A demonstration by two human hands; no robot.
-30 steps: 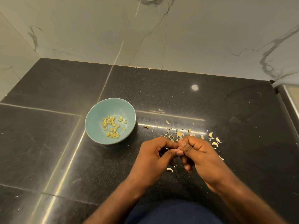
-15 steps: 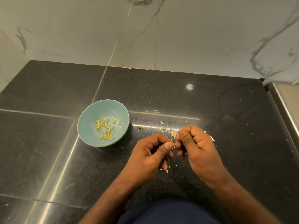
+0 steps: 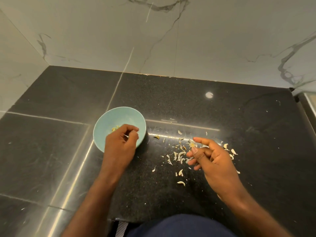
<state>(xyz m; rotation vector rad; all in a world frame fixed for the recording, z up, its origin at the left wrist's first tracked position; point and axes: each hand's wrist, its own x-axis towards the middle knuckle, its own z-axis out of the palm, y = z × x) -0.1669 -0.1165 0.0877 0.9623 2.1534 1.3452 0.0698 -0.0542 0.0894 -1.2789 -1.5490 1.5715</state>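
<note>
A light blue bowl (image 3: 109, 118) stands on the black stone counter (image 3: 188, 106). A few pale peeled seeds (image 3: 114, 128) show inside it; the rest are hidden by my left hand (image 3: 119, 145). That hand hovers over the bowl's right half with curled fingers, pinching a small pale seed (image 3: 126, 136). My right hand (image 3: 212, 159) is to the right, above a scatter of whitish husks (image 3: 179, 155). Its thumb and forefinger pinch a bit of husk (image 3: 192, 144), and its other fingers are loosely bent.
A marble-patterned wall (image 3: 188, 40) closes the counter at the back and on the left. A pale ledge (image 3: 312, 103) borders the counter's right end. More husk bits (image 3: 229, 149) lie past my right hand. My dark blue clothing (image 3: 179, 226) fills the bottom edge.
My hands, joined together over the husks before, have parted. The left hand moved left over the bowl with a small seed; the right stayed above the husks.
</note>
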